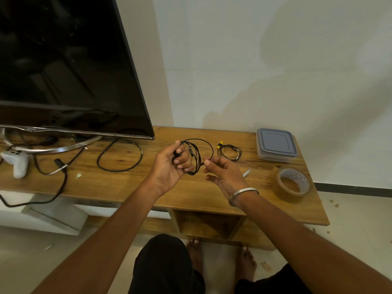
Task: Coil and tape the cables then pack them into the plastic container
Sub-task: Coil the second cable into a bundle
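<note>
A thin black cable is looped into a loose coil above the wooden table. My left hand is closed around one side of that coil. My right hand pinches the cable's end between thumb and forefinger, close to the coil's right side. A second small coiled cable with yellow plugs lies on the table just behind my right hand. The plastic container with its blue-grey lid on stands at the back right. A roll of brown tape lies at the table's right end.
A large TV on a metal ring stand fills the left. A thick black power cable loops on the table beside a white game controller. Small scissors lie partly hidden behind my right wrist. The front edge is near my knees.
</note>
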